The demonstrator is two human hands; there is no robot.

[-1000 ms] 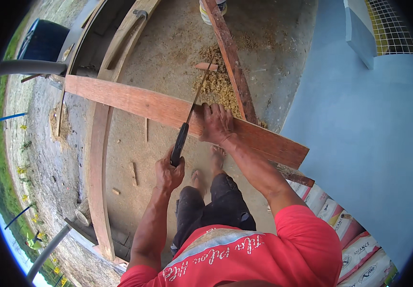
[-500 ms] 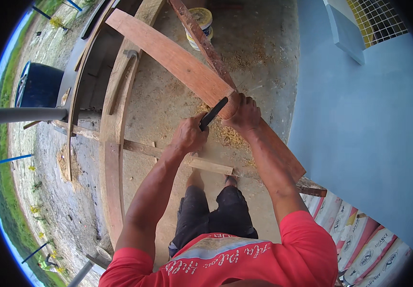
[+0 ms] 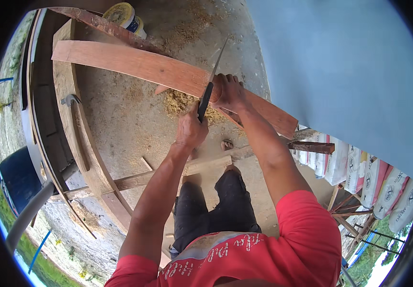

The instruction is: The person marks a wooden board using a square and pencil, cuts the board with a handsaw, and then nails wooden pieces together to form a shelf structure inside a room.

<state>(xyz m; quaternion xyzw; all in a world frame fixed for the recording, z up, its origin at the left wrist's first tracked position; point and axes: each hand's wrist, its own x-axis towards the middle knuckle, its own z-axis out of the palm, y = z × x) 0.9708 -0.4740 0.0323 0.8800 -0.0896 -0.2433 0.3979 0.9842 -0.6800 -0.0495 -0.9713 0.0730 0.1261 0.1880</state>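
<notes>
My left hand (image 3: 192, 128) is closed round the black handle of a handsaw (image 3: 205, 101). Its thin blade shows nearly edge-on and points away from me across a reddish wooden plank (image 3: 134, 62). Just right of the blade, my right hand (image 3: 230, 92) grips the plank, fingers curled over its far edge. Another reddish board (image 3: 276, 117) stretches to the right from under this hand; whether it is the same piece is hidden. Where the saw meets the wood is hard to make out.
A hammer (image 3: 72, 107) lies on a thick timber (image 3: 67, 79) at the left. Sawdust (image 3: 180, 103) covers the floor beneath the plank. Beyond it stand stacked tubs (image 3: 122, 16). A pale blue wall (image 3: 340, 71) rises at the right, with stacked white sacks (image 3: 371, 182) nearer me.
The view has turned, so the plank lies more crosswise. More of the saw blade shows now, pointing away past the plank. Both hands keep their holds.
</notes>
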